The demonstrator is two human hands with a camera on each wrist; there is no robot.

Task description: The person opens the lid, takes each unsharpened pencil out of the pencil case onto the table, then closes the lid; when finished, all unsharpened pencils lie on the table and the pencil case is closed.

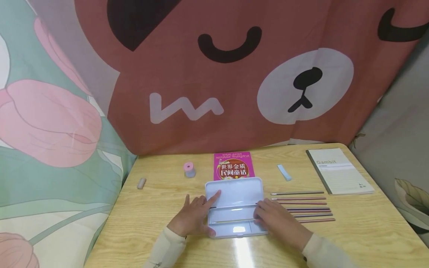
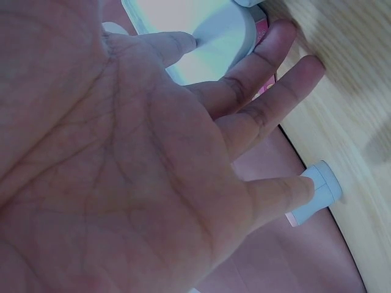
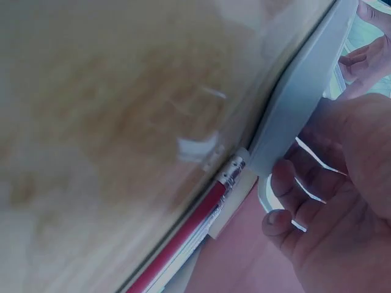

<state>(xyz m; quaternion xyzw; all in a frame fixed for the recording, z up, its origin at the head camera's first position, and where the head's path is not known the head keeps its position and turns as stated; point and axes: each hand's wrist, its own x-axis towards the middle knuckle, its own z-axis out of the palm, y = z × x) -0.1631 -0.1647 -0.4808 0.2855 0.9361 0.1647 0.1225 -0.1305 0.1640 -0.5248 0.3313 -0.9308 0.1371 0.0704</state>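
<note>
A white pencil case point(image 1: 232, 213) lies with its lid raised, and a thin pencil point(image 1: 231, 221) runs along its inside. My left hand point(image 1: 192, 216) is at the case's left end, index finger straight against the inside of the lid and thumb by the front corner. In the left wrist view its other fingers point(image 2: 281, 97) spread out straight. My right hand point(image 1: 276, 221) reaches over the right end, fingers curled, gripping the pencil's right end, which the hand hides. In the right wrist view, some fingers point(image 3: 284, 183) bend beside the case's outer wall point(image 3: 305, 91).
Several pencils point(image 1: 301, 198) lie in a row right of the case. Behind it is a pink book point(image 1: 234, 165). A pink-and-grey cylinder point(image 1: 189, 169) and an eraser point(image 1: 141, 183) stand left, a blue strip point(image 1: 284, 172) and a notebook point(image 1: 340, 171) right.
</note>
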